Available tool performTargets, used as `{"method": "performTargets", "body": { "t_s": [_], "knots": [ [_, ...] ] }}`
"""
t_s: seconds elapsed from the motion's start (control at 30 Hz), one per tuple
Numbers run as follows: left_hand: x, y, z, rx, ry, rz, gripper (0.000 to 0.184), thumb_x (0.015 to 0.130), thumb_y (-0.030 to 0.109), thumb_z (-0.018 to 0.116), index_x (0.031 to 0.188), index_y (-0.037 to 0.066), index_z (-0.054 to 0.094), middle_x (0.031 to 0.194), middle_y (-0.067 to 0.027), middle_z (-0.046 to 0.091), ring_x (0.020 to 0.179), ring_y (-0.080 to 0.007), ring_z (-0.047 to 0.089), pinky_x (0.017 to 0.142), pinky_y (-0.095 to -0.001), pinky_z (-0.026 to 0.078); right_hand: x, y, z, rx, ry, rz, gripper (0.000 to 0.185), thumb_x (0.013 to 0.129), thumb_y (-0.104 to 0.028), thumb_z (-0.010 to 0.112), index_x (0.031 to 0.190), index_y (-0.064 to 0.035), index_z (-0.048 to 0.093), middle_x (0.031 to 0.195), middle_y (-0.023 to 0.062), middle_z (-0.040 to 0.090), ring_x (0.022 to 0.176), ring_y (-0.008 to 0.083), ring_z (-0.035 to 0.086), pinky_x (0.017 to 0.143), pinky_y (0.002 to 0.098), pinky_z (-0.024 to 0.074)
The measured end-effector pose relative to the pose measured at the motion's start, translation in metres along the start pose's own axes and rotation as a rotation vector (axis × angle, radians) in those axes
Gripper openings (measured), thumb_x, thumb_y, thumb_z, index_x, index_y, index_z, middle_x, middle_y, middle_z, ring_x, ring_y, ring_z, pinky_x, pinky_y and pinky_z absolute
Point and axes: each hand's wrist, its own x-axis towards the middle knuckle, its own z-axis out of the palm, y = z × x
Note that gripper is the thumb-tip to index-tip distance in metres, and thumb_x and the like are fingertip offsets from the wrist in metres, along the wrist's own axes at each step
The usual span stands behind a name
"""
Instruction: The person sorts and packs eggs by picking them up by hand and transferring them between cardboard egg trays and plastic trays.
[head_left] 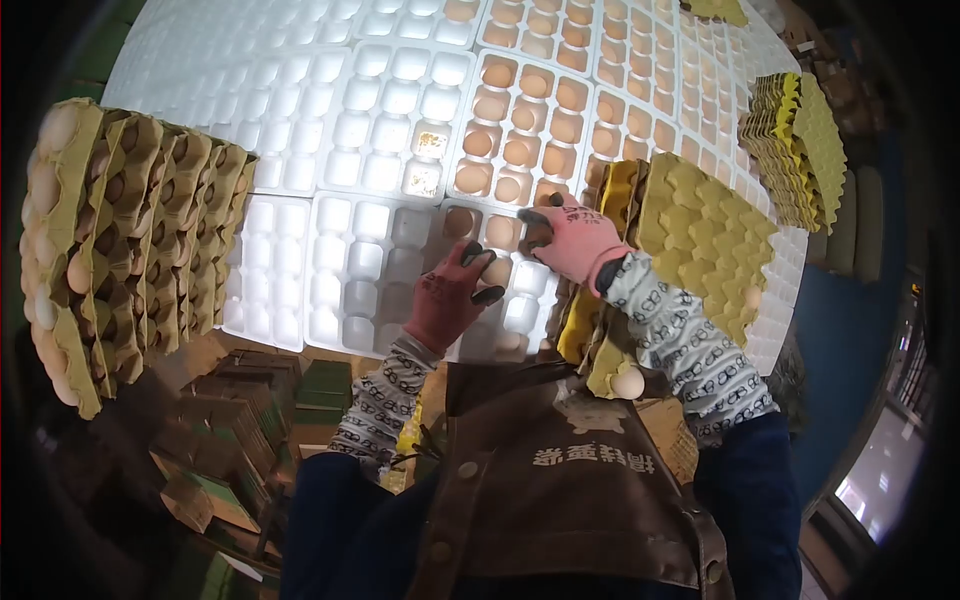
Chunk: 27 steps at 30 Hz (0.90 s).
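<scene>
My left hand [448,298], in a pink glove with dark fingertips, has its thumb and fingers closed about an egg [497,270] low over a white foam tray [335,325]. Just beyond it, two brown eggs [502,232] sit in the tray's cells. My right hand [578,238], gloved the same way, is at the tray's upper right corner with its fingers curled in. Whatever is under those fingers is hidden. Beside the right wrist stands a stack of yellow and grey pulp egg trays [700,235], with one pale egg [628,383] at its near corner.
A tall stack of pulp trays filled with eggs [135,240] stands at the left. More foam trays, many holding brown eggs [520,150], cover the table ahead. Another stack of yellow pulp trays [800,145] is at the far right. Cardboard boxes [225,440] lie below the table's left side.
</scene>
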Motion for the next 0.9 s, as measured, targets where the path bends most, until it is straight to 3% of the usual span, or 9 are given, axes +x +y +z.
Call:
{"method": "performTargets", "body": {
  "t_s": [0.07,0.13,0.2,0.33,0.4,0.5,0.6,0.73,0.9],
  "knots": [
    [0.0,0.001,0.003,-0.092,0.153,-0.022,0.037,0.077,0.022,0.075,0.111,0.01,0.062,0.116,-0.0104,0.058,0.091,-0.031,0.065,0.073,-0.0391,0.053,-0.012,-0.005,0.001,-0.15,0.033,-0.017,0.039,0.081,-0.034,0.061,0.113,-0.0116,0.062,0.106,0.0152,0.062,0.1,0.033,0.062,0.088,0.0435,0.0472],
    [0.007,-0.006,0.009,-0.174,0.28,0.015,0.033,0.079,0.012,0.067,0.112,0.008,0.062,0.112,-0.0144,0.058,0.097,-0.0349,0.06,0.082,-0.0422,0.049,-0.01,-0.015,0.004,-0.309,-0.352,-0.074,0.044,0.079,-0.025,0.061,0.121,-0.0102,0.057,0.113,0.0158,0.061,0.103,0.0328,0.062,0.088,0.0426,0.0487],
    [0.013,-0.02,0.015,-0.09,0.329,0.111,0.032,0.08,0.006,0.062,0.111,0.007,0.062,0.11,-0.0164,0.058,0.1,-0.037,0.057,0.088,-0.0447,0.045,-0.01,-0.013,0.046,-0.374,-0.19,-0.195,0.035,0.083,-0.014,0.057,0.117,-0.009,0.059,0.11,0.0165,0.061,0.101,0.031,0.063,0.084,0.0416,0.05],
    [0.014,0.003,0.008,-0.016,0.302,0.262,0.034,0.077,-0.001,0.062,0.11,0.003,0.063,0.111,-0.0173,0.058,0.102,-0.0389,0.055,0.09,-0.0448,0.044,-0.048,-0.012,0.003,-0.134,0.042,-0.423,0.033,0.083,-0.022,0.066,0.113,-0.0099,0.061,0.11,0.0138,0.059,0.098,0.0325,0.061,0.085,0.0409,0.05],
    [0.012,0.054,-0.004,-0.086,0.234,0.31,0.034,0.076,0.0,0.066,0.11,0.004,0.064,0.11,-0.0169,0.058,0.102,-0.0385,0.056,0.089,-0.0432,0.046,-0.1,0.015,-0.066,0.273,0.11,-0.303,0.039,0.082,-0.019,0.069,0.118,-0.0089,0.058,0.11,0.0103,0.061,0.097,0.0272,0.063,0.085,0.0386,0.0526],
    [0.003,0.137,-0.02,-0.162,-0.172,0.568,0.048,0.067,0.022,0.079,0.11,0.008,0.065,0.114,-0.0147,0.057,0.108,-0.0338,0.054,0.092,-0.0444,0.045,-0.187,0.106,-0.116,-0.085,0.488,-0.066,0.043,0.075,-0.016,0.071,0.115,-0.014,0.056,0.108,0.0089,0.061,0.093,0.0307,0.064,0.08,0.0372,0.0524],
    [-0.012,0.179,0.007,0.11,-0.392,0.723,0.051,0.065,0.025,0.074,0.114,0.013,0.064,0.104,-0.0106,0.056,0.1,-0.0309,0.054,0.093,-0.0451,0.045,-0.223,0.197,-0.082,-0.38,0.316,0.151,0.068,0.065,-0.015,0.08,0.125,-0.0118,0.048,0.124,0.0125,0.053,0.103,0.0334,0.061,0.082,0.0418,0.0502],
    [-0.009,0.199,0.01,0.282,-0.6,0.541,0.048,0.071,0.032,0.075,0.112,0.009,0.063,0.112,-0.0134,0.058,0.111,-0.0328,0.051,0.1,-0.0461,0.04,-0.216,0.241,-0.066,0.111,0.502,-0.041,0.062,0.067,-0.01,0.077,0.123,-0.0078,0.049,0.118,0.0131,0.056,0.1,0.0304,0.061,0.082,0.0384,0.05],
    [-0.024,0.199,0.024,0.232,-0.376,0.622,0.05,0.068,0.029,0.077,0.11,0.006,0.061,0.109,-0.0145,0.058,0.108,-0.0347,0.052,0.099,-0.0464,0.04,-0.238,0.236,-0.078,1.008,0.487,-0.07,0.044,0.081,-0.01,0.069,0.121,-0.0053,0.052,0.107,0.0039,0.059,0.094,0.0106,0.06,0.072,0.0237,0.0499]
  ]
}}
